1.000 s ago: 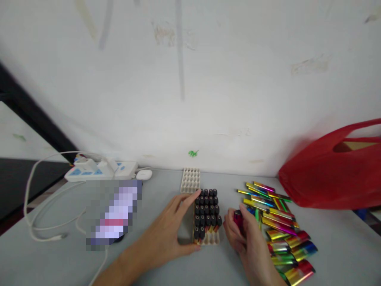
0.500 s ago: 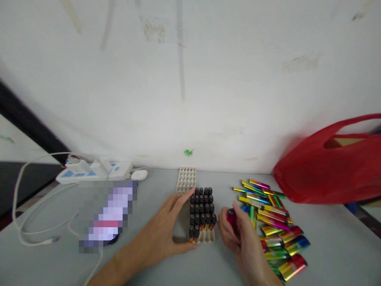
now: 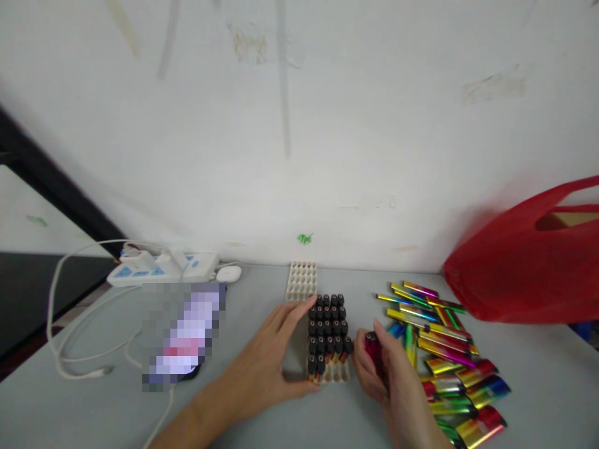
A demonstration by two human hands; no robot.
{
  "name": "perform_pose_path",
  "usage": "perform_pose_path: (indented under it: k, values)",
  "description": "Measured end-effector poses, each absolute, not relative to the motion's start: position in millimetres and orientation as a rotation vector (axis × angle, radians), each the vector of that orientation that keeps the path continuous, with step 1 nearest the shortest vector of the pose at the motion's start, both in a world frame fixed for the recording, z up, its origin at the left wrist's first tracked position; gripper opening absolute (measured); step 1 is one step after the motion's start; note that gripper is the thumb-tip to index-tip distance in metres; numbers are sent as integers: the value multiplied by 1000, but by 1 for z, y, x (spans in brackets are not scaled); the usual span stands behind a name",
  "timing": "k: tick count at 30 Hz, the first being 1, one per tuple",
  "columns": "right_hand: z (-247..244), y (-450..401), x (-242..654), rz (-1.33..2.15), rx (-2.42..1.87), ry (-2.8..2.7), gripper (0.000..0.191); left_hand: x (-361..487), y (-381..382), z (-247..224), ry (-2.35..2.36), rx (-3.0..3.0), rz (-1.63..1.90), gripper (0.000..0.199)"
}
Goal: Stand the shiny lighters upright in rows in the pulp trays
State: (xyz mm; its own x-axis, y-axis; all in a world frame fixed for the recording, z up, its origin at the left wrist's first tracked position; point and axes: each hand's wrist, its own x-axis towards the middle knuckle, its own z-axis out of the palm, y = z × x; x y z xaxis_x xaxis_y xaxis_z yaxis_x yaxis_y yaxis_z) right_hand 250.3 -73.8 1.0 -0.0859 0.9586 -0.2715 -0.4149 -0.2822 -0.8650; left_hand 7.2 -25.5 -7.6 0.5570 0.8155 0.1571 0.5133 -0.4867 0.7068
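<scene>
Gripping the tray [image 3: 337, 373] lengthwise with the left hand [image 3: 262, 355], thumb at the near end and fingertip at the far end. Best to press evenly from both ends, without pushing sideways into the standing pieces [image 3: 328, 327], just right of the left palm. Gripping one held piece [image 3: 373, 348] with the right hand [image 3: 395, 380], fingers wrapped around the body, dark end uppermost, just right of the tray. Look for open cells in the near row, between left thumb and right fingers. Probably wise to work outward from the two pieces already there, lowering straight down, dark end up, and letting go only after seating fully. Watch the slight lean in the next row, just beyond those cells; likely to get knocked by a tilted entry. Steer the right wrist clear of the loose pieces [image 3: 447, 343] on its outer side. Leave alone the spare tray [image 3: 302, 280] beyond the left fingertip.
</scene>
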Motion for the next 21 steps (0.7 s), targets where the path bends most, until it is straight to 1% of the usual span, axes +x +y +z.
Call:
perform_pose_path:
  k: [4,12,17,21]
  values:
    - [-1,-74,249,1604,-1064,-760,72,7,-25,-8,1039,2192,654,142]
    - [-25,-68,243,1525,-1128,-733,74,3,-23,-12,1037,2194,654,142]
    - [-24,-68,244,1507,-1128,-743,74,2,-23,-13,1049,2174,658,146]
    - [-23,-68,247,1515,-1142,-736,75,3,-24,-11,1065,2170,644,143]
